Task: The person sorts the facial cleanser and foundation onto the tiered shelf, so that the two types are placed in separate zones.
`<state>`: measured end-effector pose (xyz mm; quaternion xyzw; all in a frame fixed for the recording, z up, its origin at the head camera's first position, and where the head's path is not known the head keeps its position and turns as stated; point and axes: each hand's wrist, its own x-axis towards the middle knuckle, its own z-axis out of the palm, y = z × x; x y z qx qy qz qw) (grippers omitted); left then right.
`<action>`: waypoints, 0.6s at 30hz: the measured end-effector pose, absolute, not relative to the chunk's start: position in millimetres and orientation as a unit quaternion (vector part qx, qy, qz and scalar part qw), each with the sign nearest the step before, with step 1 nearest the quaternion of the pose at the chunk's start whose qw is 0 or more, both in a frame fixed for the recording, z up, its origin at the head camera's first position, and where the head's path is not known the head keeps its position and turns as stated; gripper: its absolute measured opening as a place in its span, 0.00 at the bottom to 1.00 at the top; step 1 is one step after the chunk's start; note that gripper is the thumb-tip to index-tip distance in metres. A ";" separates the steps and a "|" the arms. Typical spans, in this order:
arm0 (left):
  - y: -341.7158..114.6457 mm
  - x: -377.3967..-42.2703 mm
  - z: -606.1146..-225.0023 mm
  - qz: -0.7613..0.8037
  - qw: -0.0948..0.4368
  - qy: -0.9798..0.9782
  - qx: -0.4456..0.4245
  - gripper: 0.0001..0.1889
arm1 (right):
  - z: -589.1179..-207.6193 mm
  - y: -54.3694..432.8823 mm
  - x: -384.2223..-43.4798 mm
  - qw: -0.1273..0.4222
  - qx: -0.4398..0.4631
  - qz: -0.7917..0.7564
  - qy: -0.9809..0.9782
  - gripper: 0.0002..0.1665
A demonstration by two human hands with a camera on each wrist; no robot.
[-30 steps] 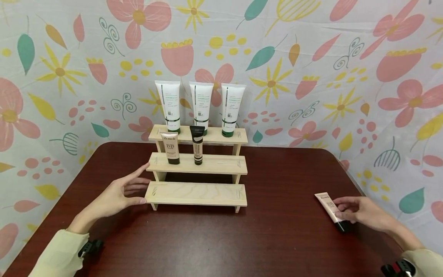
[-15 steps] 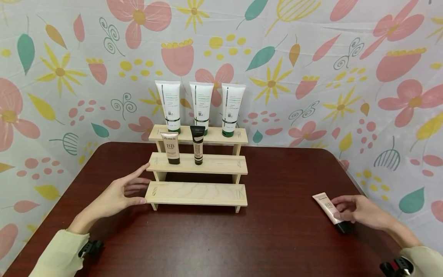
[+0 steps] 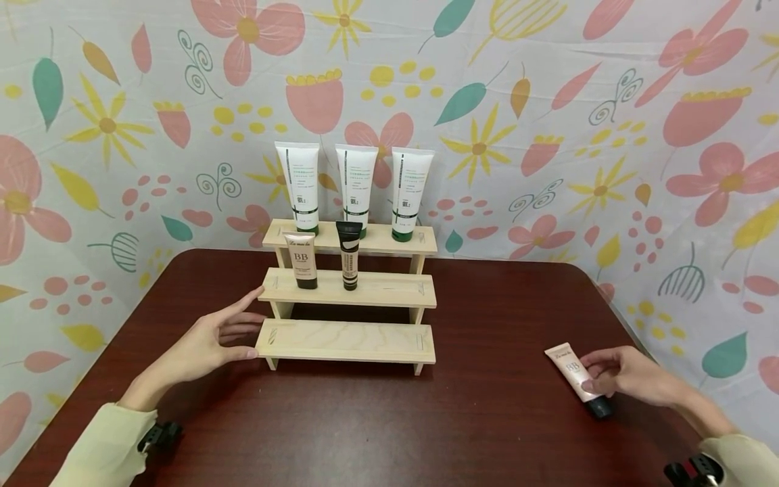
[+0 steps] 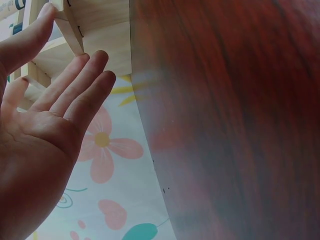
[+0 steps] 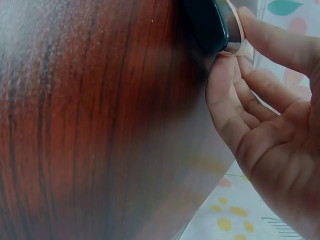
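My right hand [image 3: 635, 377] pinches a beige BB cream tube [image 3: 571, 370] between thumb and fingers at the table's right side. Its black cap [image 5: 206, 25] points toward me. With fingers extended, my left hand [image 3: 209, 345] touches the left end of a three-step wooden display stand [image 3: 347, 341]. In the left wrist view, fingertips of the left hand [image 4: 45, 130] meet the stand's edge. Another BB cream tube [image 3: 301, 258] and a slim tube with a black top [image 3: 349, 260] stand on the middle step. The bottom step bears nothing.
Three white tubes with green caps, at left [image 3: 300, 186], centre [image 3: 356, 186] and right [image 3: 410, 193], stand on the top step. The dark red-brown table [image 3: 475, 406] lies under everything. A flower-printed cloth [image 3: 487, 88] hangs behind it.
The right hand has brought the BB cream tube slightly to the left and toward me, and the tube's cap now shows more. The left hand and the stand stay where they were.
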<state>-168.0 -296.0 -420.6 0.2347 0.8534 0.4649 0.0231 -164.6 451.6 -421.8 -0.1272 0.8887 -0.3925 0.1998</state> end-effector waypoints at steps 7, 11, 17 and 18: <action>-295.9 -168.1 -420.0 0.464 0.021 0.853 0.238 0.57 | -422.0 445.3 -163.8 0.198 -0.128 -0.394 0.889 0.24; -296.0 -168.6 -419.9 0.462 0.019 0.855 0.237 0.57 | -422.7 439.8 -162.6 0.181 -0.130 -0.389 0.894 0.25; -296.0 -168.5 -420.7 0.461 0.023 0.856 0.234 0.57 | -423.5 430.3 -158.6 0.160 -0.141 -0.393 0.894 0.25; -295.9 -168.5 -420.6 0.461 0.023 0.856 0.234 0.57 | -423.5 428.8 -158.0 0.156 -0.141 -0.391 0.896 0.26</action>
